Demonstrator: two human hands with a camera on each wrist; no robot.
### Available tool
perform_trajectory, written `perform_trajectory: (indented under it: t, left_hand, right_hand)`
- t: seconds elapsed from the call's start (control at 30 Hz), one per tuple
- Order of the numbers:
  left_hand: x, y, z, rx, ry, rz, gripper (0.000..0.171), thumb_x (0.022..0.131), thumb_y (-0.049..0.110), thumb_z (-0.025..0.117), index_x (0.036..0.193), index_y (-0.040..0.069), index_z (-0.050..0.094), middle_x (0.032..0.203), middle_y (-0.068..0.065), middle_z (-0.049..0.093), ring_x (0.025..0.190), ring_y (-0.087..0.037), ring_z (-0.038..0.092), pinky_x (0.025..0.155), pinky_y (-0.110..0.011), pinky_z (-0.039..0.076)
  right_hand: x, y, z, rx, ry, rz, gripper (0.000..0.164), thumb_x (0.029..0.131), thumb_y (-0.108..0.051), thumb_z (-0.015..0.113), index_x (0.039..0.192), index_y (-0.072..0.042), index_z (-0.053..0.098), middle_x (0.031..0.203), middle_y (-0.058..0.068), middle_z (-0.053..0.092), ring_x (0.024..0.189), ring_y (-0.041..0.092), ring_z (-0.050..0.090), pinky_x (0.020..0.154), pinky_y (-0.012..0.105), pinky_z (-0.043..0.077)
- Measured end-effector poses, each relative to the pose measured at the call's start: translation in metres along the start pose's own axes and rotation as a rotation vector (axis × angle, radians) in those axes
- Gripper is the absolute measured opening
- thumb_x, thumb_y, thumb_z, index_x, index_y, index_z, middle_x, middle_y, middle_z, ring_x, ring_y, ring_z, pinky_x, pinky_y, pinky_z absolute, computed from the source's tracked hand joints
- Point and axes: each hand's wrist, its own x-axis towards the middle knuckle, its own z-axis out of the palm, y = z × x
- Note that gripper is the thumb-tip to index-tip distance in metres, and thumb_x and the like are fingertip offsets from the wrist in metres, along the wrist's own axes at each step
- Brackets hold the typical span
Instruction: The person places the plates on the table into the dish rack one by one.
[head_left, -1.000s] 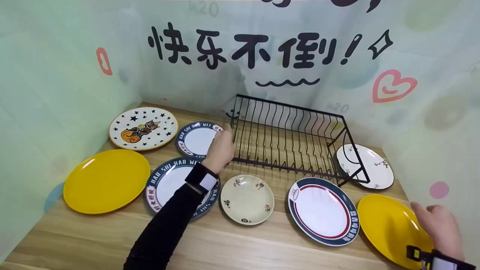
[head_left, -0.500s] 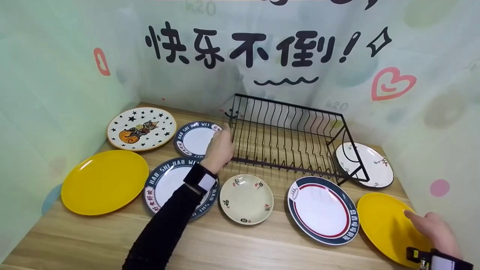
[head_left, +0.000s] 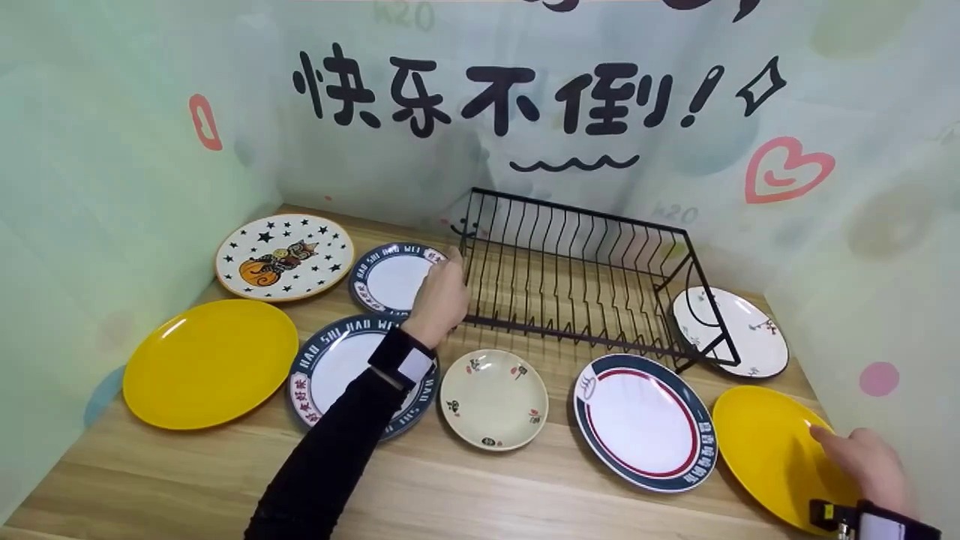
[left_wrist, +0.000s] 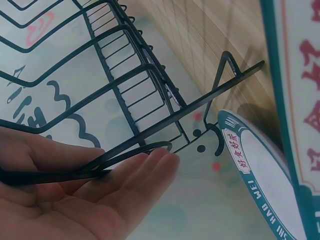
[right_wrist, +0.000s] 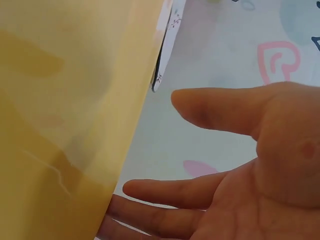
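Note:
My left hand [head_left: 441, 301] holds the left end of a black wire dish rack [head_left: 577, 211]. In the left wrist view its fingers [left_wrist: 135, 192] lie along the end bars, with a bar running across the palm. My right hand [head_left: 870, 463] is at the right rim of a yellow plate [head_left: 765, 442], thumb held apart from the fingers. The right wrist view has the lower fingertips right at the rim of that plate [right_wrist: 60, 105], and the thumb [right_wrist: 210, 107] clear of it.
Left of the rack lie a cat-patterned plate [head_left: 322, 281], another yellow plate [head_left: 210, 367] and two blue-rimmed plates, small [head_left: 394, 281] and large [head_left: 337, 375]. In front are a cream dish [head_left: 495, 405] and a red-ringed plate [head_left: 641, 424]. A white plate [head_left: 739, 330] sits behind the rack's right end.
My right hand has moved slightly left and down over the right yellow plate's rim. The left hand stays on the rack, and the plates have not moved.

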Motion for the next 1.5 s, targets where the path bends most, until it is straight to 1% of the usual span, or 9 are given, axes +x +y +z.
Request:
perform_trajectory:
  t: [0.17, 0.4, 0.57, 0.73, 0.97, 1.1, 1.27, 1.43, 1.5]
  left_hand:
    - [-0.001, 0.000, 0.000, -0.019, 0.002, -0.002, 0.059, 0.092, -0.006, 0.051, 0.146, -0.013, 0.031, 0.131, -0.026, 0.056, 0.096, -0.030, 0.063, 0.080, -0.040, 0.053]
    - [-0.001, -0.001, 0.000, -0.018, 0.010, -0.004, 0.059, 0.091, -0.006, 0.054, 0.146, -0.013, 0.032, 0.131, -0.026, 0.056, 0.099, -0.030, 0.063, 0.081, -0.040, 0.053]
    - [-0.001, -0.002, -0.002, -0.021, 0.001, -0.015, 0.060, 0.091, -0.005, 0.053, 0.146, -0.012, 0.031, 0.134, -0.025, 0.054, 0.098, -0.030, 0.063, 0.081, -0.040, 0.053]
    - [-0.002, -0.002, -0.003, -0.009, 0.007, -0.006, 0.060, 0.090, -0.006, 0.053, 0.146, -0.013, 0.031, 0.132, -0.027, 0.055, 0.107, -0.033, 0.061, 0.088, -0.040, 0.051]
    - [-0.003, -0.003, -0.003, 0.011, 0.015, 0.013, 0.058, 0.090, -0.007, 0.050, 0.145, -0.014, 0.031, 0.125, -0.025, 0.060, 0.091, -0.027, 0.063, 0.077, -0.038, 0.054]
    - [-0.003, -0.005, -0.004, 0.009, 0.025, 0.015, 0.058, 0.091, -0.007, 0.050, 0.145, -0.015, 0.032, 0.122, -0.024, 0.062, 0.090, -0.027, 0.063, 0.077, -0.038, 0.054]
    - [-0.002, -0.005, -0.004, 0.006, 0.024, 0.001, 0.057, 0.092, -0.006, 0.050, 0.146, -0.013, 0.031, 0.126, -0.023, 0.060, 0.090, -0.026, 0.063, 0.076, -0.037, 0.054]
    - [-0.002, -0.002, -0.001, 0.006, 0.015, 0.006, 0.058, 0.093, -0.004, 0.051, 0.146, -0.013, 0.030, 0.129, -0.024, 0.058, 0.096, -0.027, 0.063, 0.080, -0.037, 0.054]
    - [-0.003, -0.001, 0.000, -0.005, 0.005, 0.006, 0.059, 0.092, -0.004, 0.051, 0.146, -0.013, 0.029, 0.129, -0.024, 0.058, 0.094, -0.027, 0.064, 0.077, -0.037, 0.054]
  right_hand:
    - [-0.003, 0.002, 0.006, 0.079, 0.028, 0.068, 0.066, 0.101, -0.044, 0.047, 0.116, 0.020, 0.034, 0.093, 0.026, 0.045, 0.091, 0.042, 0.043, 0.077, 0.045, 0.040]
    - [-0.001, 0.000, 0.008, -0.051, 0.083, 0.015, 0.058, 0.096, -0.037, 0.058, 0.103, 0.018, 0.042, 0.082, 0.021, 0.047, 0.081, 0.037, 0.047, 0.073, 0.042, 0.038]
    - [0.001, -0.002, 0.009, -0.082, 0.113, 0.024, 0.056, 0.092, -0.036, 0.064, 0.099, 0.016, 0.043, 0.080, 0.019, 0.046, 0.079, 0.035, 0.047, 0.071, 0.041, 0.038]
    - [0.003, 0.000, 0.007, -0.032, 0.115, 0.014, 0.057, 0.092, -0.033, 0.066, 0.100, 0.018, 0.043, 0.079, 0.020, 0.046, 0.080, 0.036, 0.046, 0.072, 0.041, 0.039]
    - [0.007, 0.003, -0.001, 0.080, 0.107, 0.001, 0.060, 0.090, -0.026, 0.070, 0.107, 0.025, 0.044, 0.085, 0.028, 0.053, 0.085, 0.041, 0.046, 0.077, 0.048, 0.043]
    - [0.011, 0.004, -0.003, 0.132, 0.091, 0.009, 0.061, 0.089, -0.022, 0.072, 0.113, 0.026, 0.042, 0.092, 0.032, 0.053, 0.089, 0.045, 0.045, 0.081, 0.053, 0.044]
    - [0.015, 0.002, -0.004, 0.130, 0.085, -0.011, 0.058, 0.089, -0.020, 0.071, 0.113, 0.025, 0.043, 0.090, 0.030, 0.053, 0.087, 0.043, 0.045, 0.077, 0.048, 0.044]
    - [0.015, 0.001, -0.006, 0.120, 0.082, 0.013, 0.053, 0.091, -0.017, 0.068, 0.111, 0.024, 0.043, 0.087, 0.028, 0.052, 0.087, 0.043, 0.044, 0.076, 0.047, 0.044]
    - [0.015, 0.003, -0.007, 0.113, 0.085, 0.021, 0.050, 0.091, -0.016, 0.068, 0.109, 0.023, 0.043, 0.085, 0.026, 0.051, 0.086, 0.042, 0.045, 0.076, 0.046, 0.043]
